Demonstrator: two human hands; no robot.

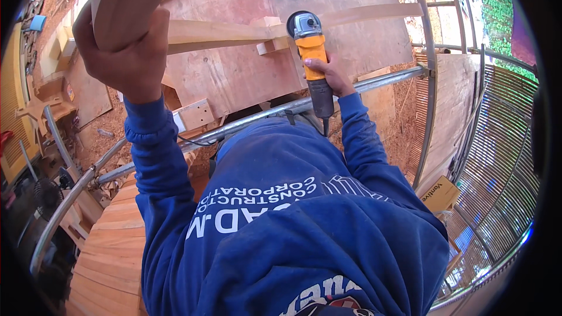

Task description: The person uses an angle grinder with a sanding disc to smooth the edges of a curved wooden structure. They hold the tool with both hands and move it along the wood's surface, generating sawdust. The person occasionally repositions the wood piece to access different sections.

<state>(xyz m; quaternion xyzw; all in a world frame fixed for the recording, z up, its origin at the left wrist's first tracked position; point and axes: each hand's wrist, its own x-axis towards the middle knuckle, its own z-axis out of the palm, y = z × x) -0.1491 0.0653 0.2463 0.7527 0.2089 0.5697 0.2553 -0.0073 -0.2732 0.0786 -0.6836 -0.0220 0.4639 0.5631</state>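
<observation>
Left hand (pixel 126 52): wrapped around the near end of the curved piece, thumb on the right side, fingers on the left.
Right hand (pixel 331 75): closed around the grinder where its yellow and dark parts met.
Curved piece (pixel 126 0): lay in the left hand's grip and rose above it; its thick end faced back toward the body, while its length bent away and rightward, out of view. Gripping it by the end probably left the rest free of the fingers.
Grinder (pixel 314 52): stood well to the right of the left hand. Its long axis ran away from the body, tipped slightly leftward; the metal head was farthest off, a dark rim on its left, and the tail was nearest. That hold likely kept the fingers behind the head.
Cord (pixel 326 127): left the tail toward the body, presumably clear of the head.
Strip (pixel 216 34): ran left to right beyond the right hand, across the grinder's axis. The head overlapped it in view; whether they touched could not be told.
Block (pixel 273 45): sat just left of the grinder's head, crosswise to the strip, perhaps propping it off the sheet (pixel 228 82).
Pipe (pixel 386 81): passed between the body and the sheet, near the right wrist.
</observation>
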